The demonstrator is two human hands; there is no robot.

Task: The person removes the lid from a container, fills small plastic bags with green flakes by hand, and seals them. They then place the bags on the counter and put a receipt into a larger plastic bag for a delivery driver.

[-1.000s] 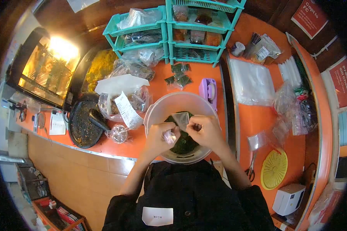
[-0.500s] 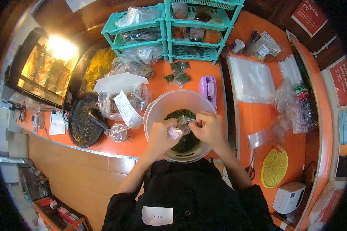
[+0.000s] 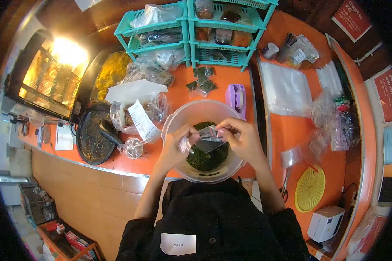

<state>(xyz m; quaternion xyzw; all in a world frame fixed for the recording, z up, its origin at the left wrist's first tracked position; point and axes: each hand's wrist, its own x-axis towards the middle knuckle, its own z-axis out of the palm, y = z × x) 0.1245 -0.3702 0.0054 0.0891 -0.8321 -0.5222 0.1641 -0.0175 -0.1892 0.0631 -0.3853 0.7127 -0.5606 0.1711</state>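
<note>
Over the pale bowl [image 3: 178, 117] of chopped greens [image 3: 204, 160]: one small clear plastic bag [image 3: 210, 135], left hand [image 3: 175, 147] pinching its left edge, right hand [image 3: 244, 140] its right, both grips closed on the film, now stretched flatter and wider than a second ago; orange desk [image 3: 287, 139] around, purple dispenser [image 3: 235, 96] just behind.

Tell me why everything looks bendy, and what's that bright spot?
Head view: the fisheye lens curves the orange counter and blackens the corners; upper left, glare in the glass case washes out white; the left hand and right hand pinching the small clear bag look evenly lit, fairly sharp.
</note>
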